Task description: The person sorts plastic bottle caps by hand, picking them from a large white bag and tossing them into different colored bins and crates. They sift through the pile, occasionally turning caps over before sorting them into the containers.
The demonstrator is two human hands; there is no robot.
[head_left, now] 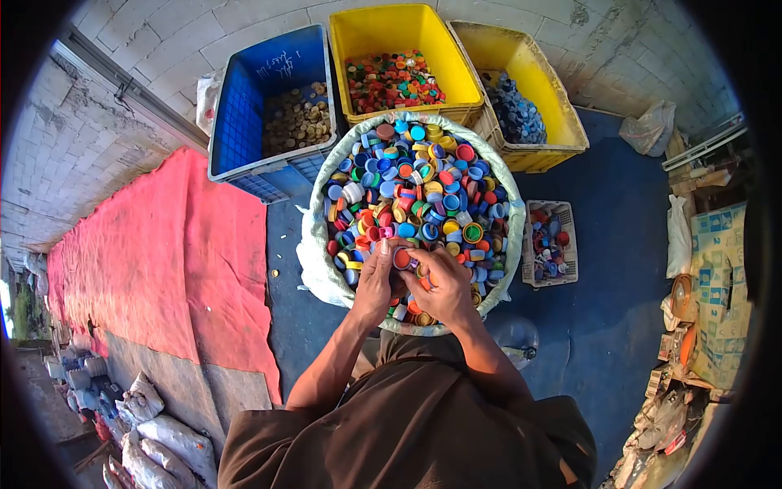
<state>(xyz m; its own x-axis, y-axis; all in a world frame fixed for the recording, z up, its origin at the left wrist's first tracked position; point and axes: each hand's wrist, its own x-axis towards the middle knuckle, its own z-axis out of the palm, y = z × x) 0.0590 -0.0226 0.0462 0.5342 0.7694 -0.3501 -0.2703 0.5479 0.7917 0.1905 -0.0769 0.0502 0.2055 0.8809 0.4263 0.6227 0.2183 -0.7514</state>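
Both my hands meet over the near half of a round white sack (515,213) heaped with plastic bottle caps (407,175) in blue, red, yellow, green and white. Between them is a red bottle cap (402,258) with a paler rim. My left hand (376,281) pinches it from the left, its thumb and fingertips at the edge. My right hand (444,285) has its fingers curled on the cap's right side. The fingers partly cover the cap, and the caps right under my palms are hidden.
Behind the sack stand a blue crate (236,122) with pale caps, a yellow crate (391,28) with red and orange caps, and another yellow crate (562,98) with blue ones. A small white basket (554,205) of caps sits right, a clear bottle (515,336) nearer. Red cloth (155,253) lies left.
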